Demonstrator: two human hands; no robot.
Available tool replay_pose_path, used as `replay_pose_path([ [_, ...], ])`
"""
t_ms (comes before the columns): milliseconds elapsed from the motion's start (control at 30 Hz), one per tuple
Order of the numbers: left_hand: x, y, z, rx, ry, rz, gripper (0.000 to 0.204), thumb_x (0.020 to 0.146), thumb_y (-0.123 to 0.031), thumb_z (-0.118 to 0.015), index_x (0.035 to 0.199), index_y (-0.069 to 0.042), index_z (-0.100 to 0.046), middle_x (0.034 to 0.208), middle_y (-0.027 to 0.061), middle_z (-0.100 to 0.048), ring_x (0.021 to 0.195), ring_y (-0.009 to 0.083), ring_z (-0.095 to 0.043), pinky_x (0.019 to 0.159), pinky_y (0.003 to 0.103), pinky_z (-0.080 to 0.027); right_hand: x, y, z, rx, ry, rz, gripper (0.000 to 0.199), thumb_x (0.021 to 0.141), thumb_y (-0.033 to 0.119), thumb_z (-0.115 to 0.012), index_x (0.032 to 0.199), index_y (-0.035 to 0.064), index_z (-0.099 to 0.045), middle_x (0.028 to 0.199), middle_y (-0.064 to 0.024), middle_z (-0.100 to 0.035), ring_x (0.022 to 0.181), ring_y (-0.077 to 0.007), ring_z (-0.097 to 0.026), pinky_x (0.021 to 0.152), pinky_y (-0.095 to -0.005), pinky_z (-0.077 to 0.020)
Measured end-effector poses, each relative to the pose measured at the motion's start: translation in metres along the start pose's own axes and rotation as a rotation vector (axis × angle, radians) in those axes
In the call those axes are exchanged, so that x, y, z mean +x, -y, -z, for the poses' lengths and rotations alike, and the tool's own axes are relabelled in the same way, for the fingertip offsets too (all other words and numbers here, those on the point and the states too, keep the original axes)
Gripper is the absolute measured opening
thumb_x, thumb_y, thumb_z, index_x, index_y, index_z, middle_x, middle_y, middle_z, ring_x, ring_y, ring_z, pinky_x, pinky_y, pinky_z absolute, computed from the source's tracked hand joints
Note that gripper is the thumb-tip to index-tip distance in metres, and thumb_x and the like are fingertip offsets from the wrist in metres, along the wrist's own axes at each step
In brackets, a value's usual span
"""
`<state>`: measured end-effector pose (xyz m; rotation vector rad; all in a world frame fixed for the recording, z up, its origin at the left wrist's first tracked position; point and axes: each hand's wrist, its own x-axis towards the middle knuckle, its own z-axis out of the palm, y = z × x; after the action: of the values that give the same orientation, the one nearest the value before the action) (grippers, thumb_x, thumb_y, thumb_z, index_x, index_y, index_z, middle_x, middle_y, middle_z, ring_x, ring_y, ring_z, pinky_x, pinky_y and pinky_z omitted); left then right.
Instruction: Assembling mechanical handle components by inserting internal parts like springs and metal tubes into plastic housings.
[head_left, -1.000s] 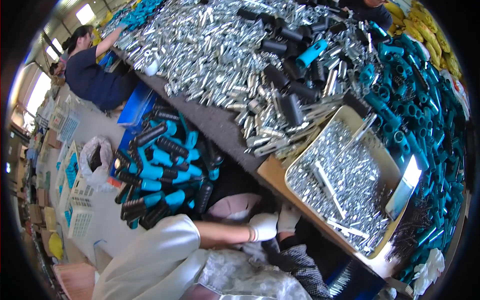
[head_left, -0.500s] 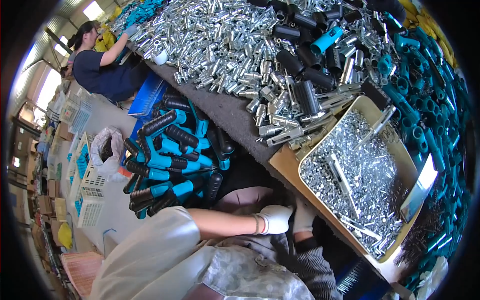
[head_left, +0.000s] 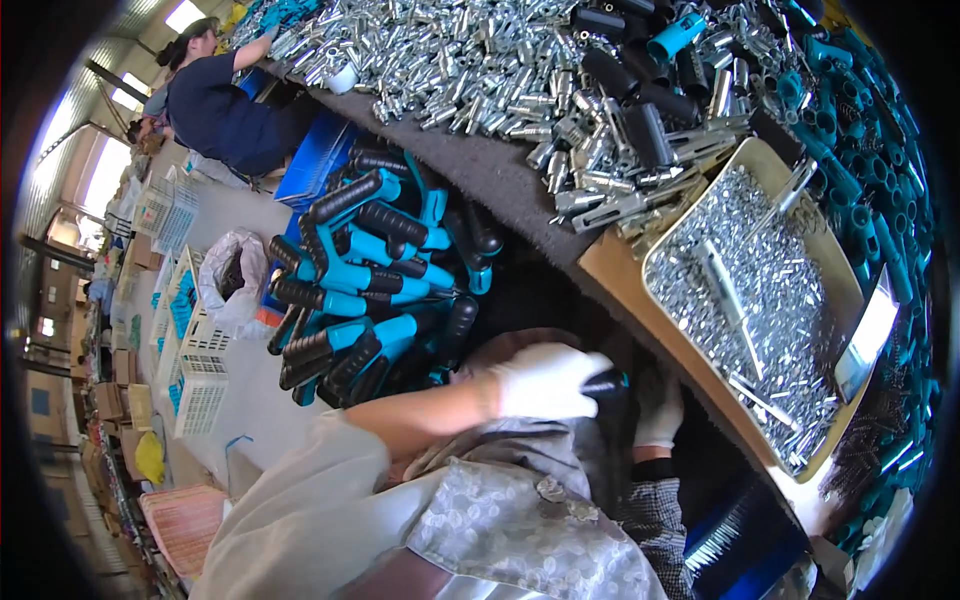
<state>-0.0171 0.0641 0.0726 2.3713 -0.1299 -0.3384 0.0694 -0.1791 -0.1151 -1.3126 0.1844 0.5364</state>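
My left hand (head_left: 548, 384), in a white glove, is closed over a black grip (head_left: 604, 382) with a teal end, low in front of the table edge; most of that piece is behind the fingers. My right hand (head_left: 659, 411), also gloved, is in the shadow under the table edge, to the right of the left one. Its fingers are too dark to make out. Left of my hands is a heap of teal tool handles with black ribbed grips (head_left: 372, 283), piled in a blue crate (head_left: 318, 160).
Metal fittings (head_left: 470, 75) cover the dark tabletop (head_left: 440, 145). A cream tray (head_left: 745, 440) of small metal parts stands at its near edge. Teal tubular parts (head_left: 860, 190) lie at the right. A co-worker (head_left: 225, 110) stands far left, near white baskets (head_left: 200, 385).
My left hand has lifted slightly, and a black grip with a teal end now shows at its fingers. My right hand has shifted a little right. The whole view has turned slightly.
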Motion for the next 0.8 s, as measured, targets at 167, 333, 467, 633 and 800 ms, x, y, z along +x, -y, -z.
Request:
replay_pose_path([
  [167, -0.145, -0.043, 0.158, -0.098, -0.148, 0.041, 0.06, 0.071, -0.019, -0.082, 0.126, -0.004, -0.063, 0.097, 0.0156, -0.072, 0.083, 0.0208, -0.072, 0.074, 0.033, -0.054, -0.013, 0.001, 0.036, 0.306, -0.138, -0.31, 0.05, 0.102, 0.041, -0.045, 0.142, 0.012, -0.051, 0.143, -0.0146, -0.051, 0.128, -0.031, -0.048, 0.11, -0.0465, -0.0365],
  [333, -0.258, -0.081, 0.193, 0.248, -0.211, 0.106, 0.066, 0.055, -0.02, -0.088, 0.115, -0.001, -0.069, 0.076, 0.0123, -0.066, 0.067, 0.0329, -0.066, 0.061, 0.037, -0.05, -0.014, -0.011, 0.018, 0.192, 0.048, -0.338, 0.034, 0.1, 0.028, -0.056, 0.124, 0.0047, -0.06, 0.119, -0.0126, -0.064, 0.11, -0.0281, -0.06, 0.097, -0.0446, -0.048],
  [467, -0.3, -0.113, 0.186, 0.332, -0.14, 0.302, 0.065, 0.057, -0.022, -0.087, 0.116, -0.003, -0.069, 0.075, 0.0132, -0.065, 0.067, 0.033, -0.066, 0.061, 0.038, -0.05, -0.023, -0.005, -0.002, 0.034, 0.189, -0.313, 0.039, 0.099, 0.036, -0.055, 0.125, 0.0064, -0.061, 0.11, -0.0117, -0.066, 0.103, -0.0279, -0.061, 0.095, -0.0428, -0.0462],
  [633, -0.311, -0.109, 0.165, 0.365, -0.338, 0.348, 0.059, 0.062, -0.019, -0.084, 0.119, -0.016, -0.069, 0.078, 0.0073, -0.067, 0.068, 0.0286, -0.067, 0.059, 0.038, -0.051, -0.032, 0.006, -0.016, -0.085, 0.069, -0.273, 0.032, 0.1, 0.025, -0.056, 0.119, 0.0008, -0.062, 0.107, -0.0133, -0.068, 0.093, -0.0261, -0.066, 0.083, -0.0406, -0.0552],
  [800, -0.257, -0.081, 0.087, 0.758, -0.091, 0.249, 0.039, 0.083, -0.028, -0.068, 0.12, -0.018, -0.061, 0.073, 0.0034, -0.054, 0.059, 0.0202, -0.062, 0.05, 0.036, -0.046, -0.04, 0.007, -0.02, -0.146, 0.094, -0.242, 0.032, 0.099, 0.028, -0.055, 0.119, 0.004, -0.065, 0.108, -0.0116, -0.069, 0.091, -0.0243, -0.068, 0.078, -0.0354, -0.0536],
])
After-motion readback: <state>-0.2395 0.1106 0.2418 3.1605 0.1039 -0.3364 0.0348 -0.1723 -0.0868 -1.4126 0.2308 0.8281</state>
